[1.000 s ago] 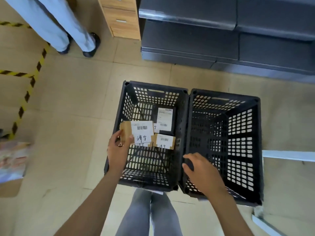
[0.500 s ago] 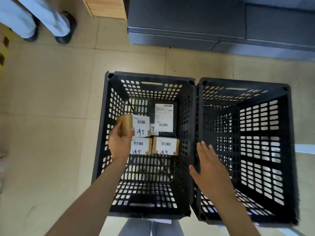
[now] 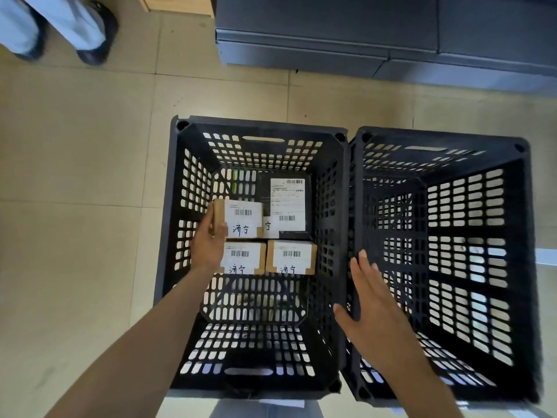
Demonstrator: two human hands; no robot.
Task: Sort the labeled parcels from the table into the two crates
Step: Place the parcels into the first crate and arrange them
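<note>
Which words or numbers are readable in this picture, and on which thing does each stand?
"济宁": handwritten on the label of the held cardboard parcel.
"济宁": near-left cardboard parcel.
"济宁": near-right cardboard parcel.
"宁": partly hidden label.
Black parcel: label print too small.
Barcodes: digits unreadable.

Parcel-sorting depot: labeled parcels (image 3: 289,257) in floor crates (image 3: 346,206)

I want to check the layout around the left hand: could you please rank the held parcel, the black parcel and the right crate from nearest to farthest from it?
1. Held parcel, gripped by the left hand.
2. Black parcel, left crate's far side.
3. Right crate, beyond the shared walls.
</note>
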